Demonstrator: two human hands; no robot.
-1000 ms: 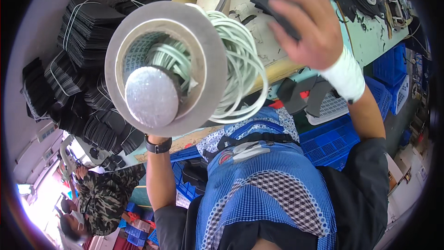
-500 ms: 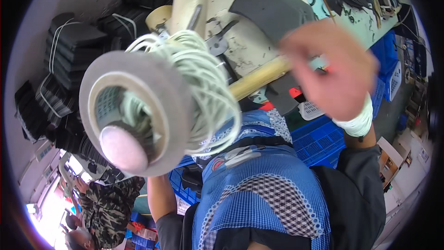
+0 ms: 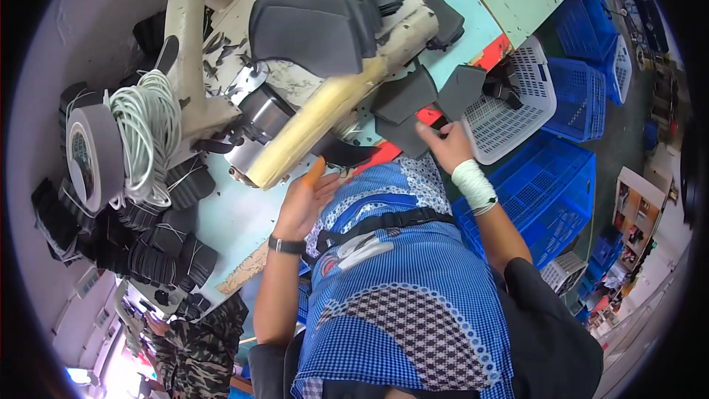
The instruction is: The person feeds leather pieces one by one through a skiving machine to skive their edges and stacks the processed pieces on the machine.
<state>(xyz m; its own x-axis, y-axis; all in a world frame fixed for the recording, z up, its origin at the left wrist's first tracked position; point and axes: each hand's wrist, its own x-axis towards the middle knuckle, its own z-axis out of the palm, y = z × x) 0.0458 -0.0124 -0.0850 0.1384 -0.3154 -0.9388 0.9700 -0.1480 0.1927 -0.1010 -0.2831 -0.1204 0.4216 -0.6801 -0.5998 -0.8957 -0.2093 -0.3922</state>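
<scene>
My left hand (image 3: 304,201) is open below a pale yellow padded bar (image 3: 314,129). Its fingers are stretched out, one wearing an orange finger cover, and a dark band circles the wrist. My right hand (image 3: 449,149), with white cord wound round the wrist, pinches the edge of a dark grey foam-like piece (image 3: 402,133) at the table's front edge; its fingertips are partly hidden. More grey cut pieces (image 3: 405,94) lie just beyond it. A machine with a cream arm (image 3: 193,37) and a shiny metal cylinder (image 3: 267,112) stands beyond my left hand.
A stack of dark grey pieces (image 3: 306,33) lies atop the machine. A tape roll (image 3: 94,151) and a coil of pale cord (image 3: 151,140) hang at left. Tied dark bundles (image 3: 159,258) sit below them. White (image 3: 509,122) and blue baskets (image 3: 546,185) stand right. Another person (image 3: 203,340) is lower left.
The view has shifted, so the tape roll and cord appear smaller and farther left. My right hand has left the yellow bar and come down to the grey pieces. My left hand now shows.
</scene>
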